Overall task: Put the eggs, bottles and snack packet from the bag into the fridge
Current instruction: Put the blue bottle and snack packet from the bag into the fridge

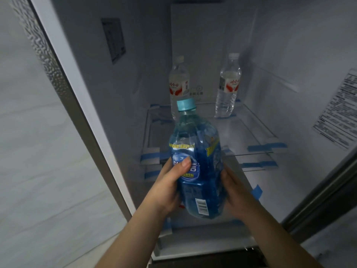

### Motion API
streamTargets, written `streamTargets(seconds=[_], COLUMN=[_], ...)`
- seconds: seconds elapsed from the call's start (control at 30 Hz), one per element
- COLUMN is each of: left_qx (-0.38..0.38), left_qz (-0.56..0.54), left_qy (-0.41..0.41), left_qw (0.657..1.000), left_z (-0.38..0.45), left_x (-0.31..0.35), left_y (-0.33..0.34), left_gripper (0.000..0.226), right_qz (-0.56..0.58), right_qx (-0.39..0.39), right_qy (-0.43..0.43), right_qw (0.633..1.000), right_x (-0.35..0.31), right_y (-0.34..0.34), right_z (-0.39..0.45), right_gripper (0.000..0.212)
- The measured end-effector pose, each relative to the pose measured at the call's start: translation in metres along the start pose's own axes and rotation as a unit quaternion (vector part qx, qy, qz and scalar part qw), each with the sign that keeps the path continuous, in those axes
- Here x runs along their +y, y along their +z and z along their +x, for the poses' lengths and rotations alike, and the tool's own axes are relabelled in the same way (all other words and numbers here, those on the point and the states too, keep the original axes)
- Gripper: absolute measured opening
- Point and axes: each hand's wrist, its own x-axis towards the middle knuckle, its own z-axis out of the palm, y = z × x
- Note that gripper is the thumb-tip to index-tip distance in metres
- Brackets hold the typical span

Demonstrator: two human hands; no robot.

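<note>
A large blue drink bottle [197, 161] with a light blue cap is held up in front of the open fridge, tilted slightly away from me. My left hand [170, 182] grips its left side, thumb across the round label. My right hand [234, 192] holds its right side, fingers hidden behind the bottle. Two clear water bottles with red and white labels stand upright at the back of the glass shelf [260, 140]: one on the left [178, 84], partly behind the blue bottle's cap, one on the right [229, 86].
The fridge interior is white, with blue tape strips along the shelf edges and side rails. A lower shelf [202, 235] lies beneath my hands. A printed sticker [340, 111] is on the right inner wall. The fridge's left outer wall stands beside a pale tiled wall.
</note>
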Motion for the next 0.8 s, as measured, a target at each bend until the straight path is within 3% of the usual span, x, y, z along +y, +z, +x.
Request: streamTargets(seconds=[0.1,0.23,0.37,0.47,0.57,0.67,0.8], left_qx=[-0.022,-0.052,-0.034,-0.023,-0.011,-0.006,-0.021], left_qz=[0.032,0.134,0.217,0.282,0.316,0.323,0.384], left_qy=[-0.011,-0.040,-0.064,-0.030,0.033,0.072,0.075], left_qw=[0.999,0.989,0.973,0.959,0.948,0.944,0.920], left_z=[0.008,0.020,0.031,0.037,0.043,0.053,0.062], left_x=[0.003,0.012,0.021,0.025,0.027,0.021,0.012], left_y=[0.004,0.008,0.016,0.029,0.040,0.036,0.033], left_gripper=[0.106,0.099,0.096,0.066,0.042,0.059,0.080], right_qz=[0.004,0.023,0.039,0.084,0.101,0.078,0.037], right_qx=[-0.013,0.026,0.063,0.090,0.116,0.140,0.144], right_qy=[-0.017,-0.026,-0.025,-0.057,-0.063,-0.074,-0.092], right_qw=[1.000,0.999,0.997,0.991,0.986,0.984,0.985], right_x=[0.004,0.008,0.011,0.002,-0.012,-0.019,-0.026], right_y=[-0.009,-0.013,-0.012,-0.010,-0.016,-0.029,-0.043], right_z=[-0.001,0.000,0.005,0.012,0.020,0.032,0.045], right_gripper=[0.073,0.088,0.086,0.066,0.066,0.074,0.063])
